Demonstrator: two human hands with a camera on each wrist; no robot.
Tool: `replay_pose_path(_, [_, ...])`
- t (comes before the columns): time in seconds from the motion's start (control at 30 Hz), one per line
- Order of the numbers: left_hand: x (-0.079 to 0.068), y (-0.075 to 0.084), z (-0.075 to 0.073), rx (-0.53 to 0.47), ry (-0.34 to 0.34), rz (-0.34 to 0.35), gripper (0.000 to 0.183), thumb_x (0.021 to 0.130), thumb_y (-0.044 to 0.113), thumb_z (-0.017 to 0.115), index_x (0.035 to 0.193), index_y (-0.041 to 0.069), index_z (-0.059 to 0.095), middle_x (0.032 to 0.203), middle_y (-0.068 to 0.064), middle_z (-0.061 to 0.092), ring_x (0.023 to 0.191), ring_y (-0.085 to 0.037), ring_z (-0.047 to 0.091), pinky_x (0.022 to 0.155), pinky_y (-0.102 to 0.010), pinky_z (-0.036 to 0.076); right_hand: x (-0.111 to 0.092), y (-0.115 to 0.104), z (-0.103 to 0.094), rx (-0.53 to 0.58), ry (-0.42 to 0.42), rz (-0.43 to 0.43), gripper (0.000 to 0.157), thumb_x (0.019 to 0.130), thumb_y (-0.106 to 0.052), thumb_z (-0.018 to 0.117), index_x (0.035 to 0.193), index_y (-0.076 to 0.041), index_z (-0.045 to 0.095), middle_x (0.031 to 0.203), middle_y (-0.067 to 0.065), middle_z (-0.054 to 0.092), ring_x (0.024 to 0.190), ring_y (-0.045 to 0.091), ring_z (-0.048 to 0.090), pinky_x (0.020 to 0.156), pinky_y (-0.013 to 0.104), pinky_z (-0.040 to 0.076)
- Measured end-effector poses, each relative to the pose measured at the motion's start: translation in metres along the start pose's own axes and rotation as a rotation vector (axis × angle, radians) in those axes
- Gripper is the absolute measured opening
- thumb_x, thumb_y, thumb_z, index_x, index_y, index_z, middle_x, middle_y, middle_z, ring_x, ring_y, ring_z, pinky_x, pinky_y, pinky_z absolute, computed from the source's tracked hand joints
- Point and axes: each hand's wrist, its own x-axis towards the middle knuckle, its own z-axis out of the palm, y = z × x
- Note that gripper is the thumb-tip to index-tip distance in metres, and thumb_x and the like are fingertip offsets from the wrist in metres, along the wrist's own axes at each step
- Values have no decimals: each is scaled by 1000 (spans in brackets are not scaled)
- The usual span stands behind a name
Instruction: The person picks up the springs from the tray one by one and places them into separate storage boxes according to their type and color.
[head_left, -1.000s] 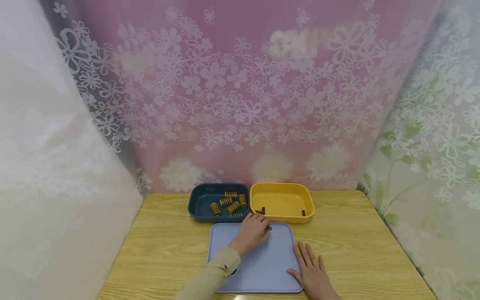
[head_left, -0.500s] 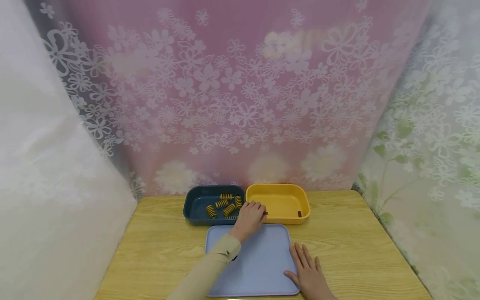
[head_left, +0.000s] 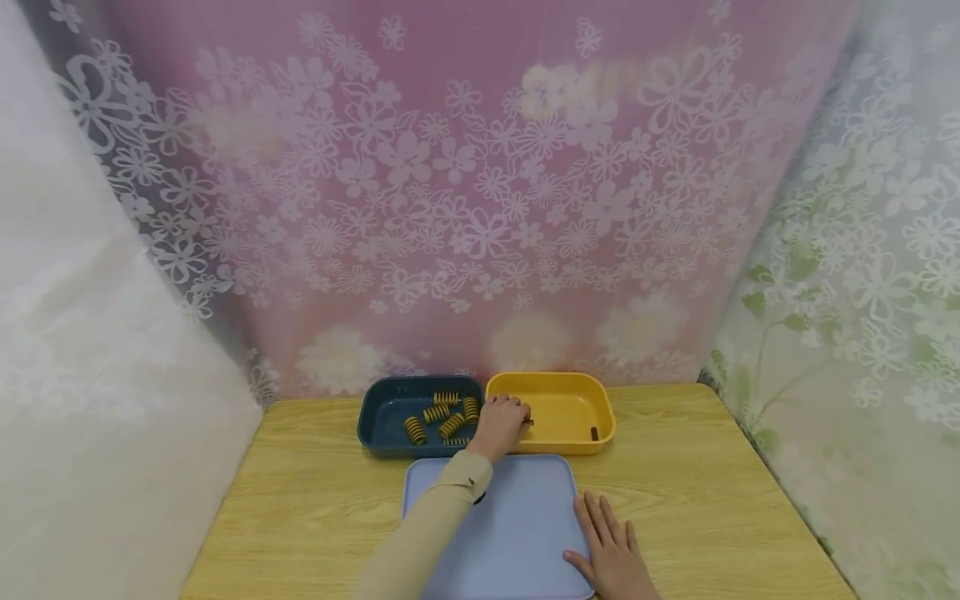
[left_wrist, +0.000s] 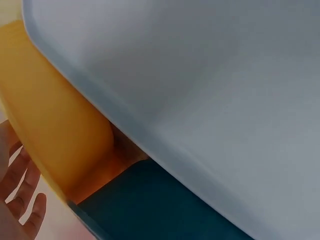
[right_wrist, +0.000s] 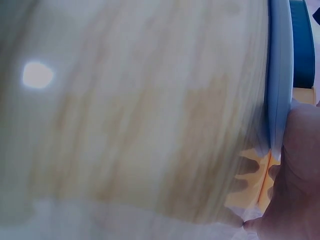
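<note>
My left hand (head_left: 501, 425) is over the left end of the yellow box (head_left: 551, 384). A small dark coil spring (head_left: 528, 422) shows at its fingertips, partly hidden by the fingers. In the left wrist view, the fingers (left_wrist: 22, 185) of that hand appear beside the yellow box wall, and the spring does not show. My right hand (head_left: 611, 546) lies flat, fingers straight, on the right edge of the pale blue tray (head_left: 517, 525). Another small dark piece (head_left: 595, 433) lies at the yellow box's right end.
A dark blue box (head_left: 378, 425) holds several yellow-and-black springs (head_left: 452, 426). It stands left of the yellow box, both behind the tray on the wooden table (head_left: 697, 492). A pink flowered curtain (head_left: 450, 208) hangs close behind, with pale sheets at both sides.
My left hand has moved from above the tray's back edge, away from me, to over the yellow box, carrying the dark spring. My right hand stays put; the head view has shifted slightly.
</note>
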Motion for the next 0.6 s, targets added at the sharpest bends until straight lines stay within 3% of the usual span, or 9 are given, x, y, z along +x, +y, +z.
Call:
replay_pose_path(0.23, [15, 0, 6, -6, -83, -55, 12, 90, 40, 76, 88, 29, 79, 88, 9, 72, 85, -16, 61, 79, -35, 47, 1, 2, 0, -14, -30, 12, 82, 93, -60, 59, 156, -13, 37, 163, 11, 31, 148, 39, 29, 108, 74, 26])
replay_pose_path(0.6, [22, 9, 16, 36, -184, -30, 14, 87, 41, 79, 79, 29, 78, 82, 12, 72, 88, -16, 62, 83, -35, 47, 1, 5, 5, -48, 2, -4, 82, 94, -64, 54, 158, -16, 34, 164, 7, 31, 151, 33, 25, 107, 73, 28])
